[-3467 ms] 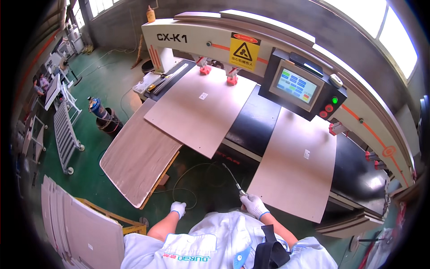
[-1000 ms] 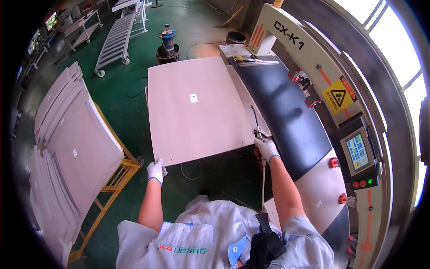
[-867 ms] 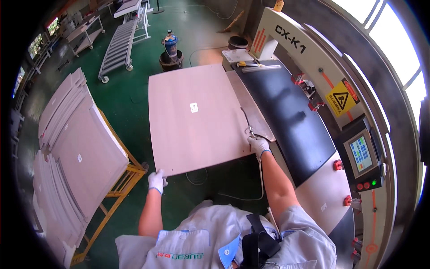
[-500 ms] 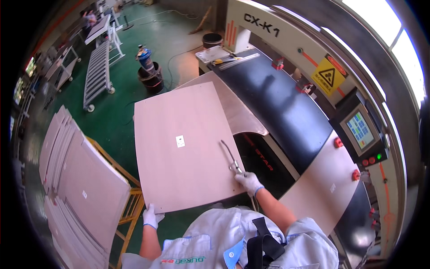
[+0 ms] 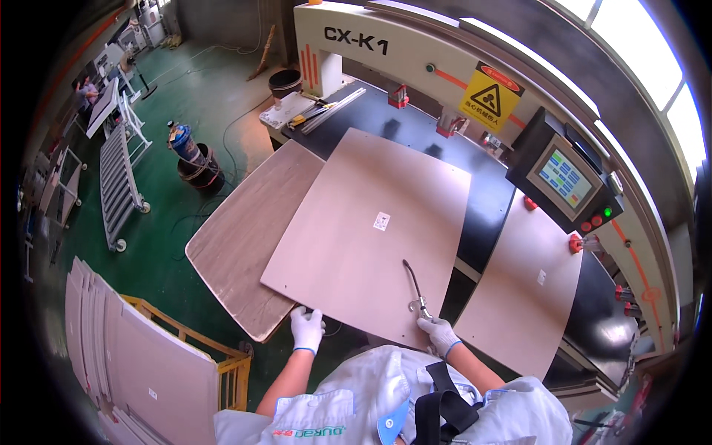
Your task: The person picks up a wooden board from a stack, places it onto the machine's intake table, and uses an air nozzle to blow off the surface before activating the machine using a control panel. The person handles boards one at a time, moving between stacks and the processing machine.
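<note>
A flat pinkish-beige panel (image 5: pixel 348 245) with a small white label lies across the black machine table (image 5: pixel 482 230) and a brown board (image 5: pixel 248 230). My left hand (image 5: pixel 307 331), in a white glove, is closed at the panel's near left edge, its fingertips partly hidden there. In my gloved right hand (image 5: pixel 440 335) is an air blow gun (image 5: pixel 420 300), its thin bent nozzle pointing away over the panel's near right part. That hand is just above the panel's near edge.
A second labelled panel (image 5: pixel 519 285) lies on the table at right, beneath the machine's control screen (image 5: pixel 565 178). Several panels (image 5: pixel 159 348) are stacked by a yellow frame (image 5: pixel 236 378) at lower left. A bucket (image 5: pixel 202 174) and roller conveyor (image 5: pixel 122 185) stand farther left.
The panel has moved right and turned, onto the machine table, uncovering more of the brown board. My left hand has moved right along with it. The blow gun remains in my right hand.
</note>
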A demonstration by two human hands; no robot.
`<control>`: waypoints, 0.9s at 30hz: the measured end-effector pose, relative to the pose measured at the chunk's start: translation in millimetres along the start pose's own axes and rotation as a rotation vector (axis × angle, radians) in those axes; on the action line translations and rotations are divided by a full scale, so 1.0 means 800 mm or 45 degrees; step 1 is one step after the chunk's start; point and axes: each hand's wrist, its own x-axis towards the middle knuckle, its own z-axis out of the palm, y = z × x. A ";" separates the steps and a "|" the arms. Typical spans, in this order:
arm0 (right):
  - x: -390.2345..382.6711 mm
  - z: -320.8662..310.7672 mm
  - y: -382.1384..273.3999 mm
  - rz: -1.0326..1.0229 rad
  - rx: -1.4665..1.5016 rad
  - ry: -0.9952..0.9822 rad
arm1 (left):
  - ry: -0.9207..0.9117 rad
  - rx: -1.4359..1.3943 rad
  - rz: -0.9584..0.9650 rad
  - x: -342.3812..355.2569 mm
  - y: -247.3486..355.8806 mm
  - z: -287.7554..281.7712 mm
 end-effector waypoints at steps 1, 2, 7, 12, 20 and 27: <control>0.019 0.006 0.001 -0.072 0.054 -0.022 | 0.198 0.252 0.368 0.009 0.012 0.030; 0.033 0.014 -0.009 -0.114 0.093 -0.020 | 0.224 0.613 0.780 0.026 0.030 0.047; 0.079 0.011 -0.088 -0.063 0.237 -0.051 | -0.285 1.558 1.278 0.105 0.148 0.113; 0.125 0.006 -0.166 -0.096 0.136 0.031 | -0.317 1.668 1.172 0.186 0.199 0.159; 0.180 -0.001 -0.236 -0.057 0.243 -0.014 | -0.342 1.571 1.131 0.255 0.250 0.196; 0.203 0.035 -0.262 -0.105 0.262 -0.076 | -0.359 1.565 1.092 0.295 0.264 0.172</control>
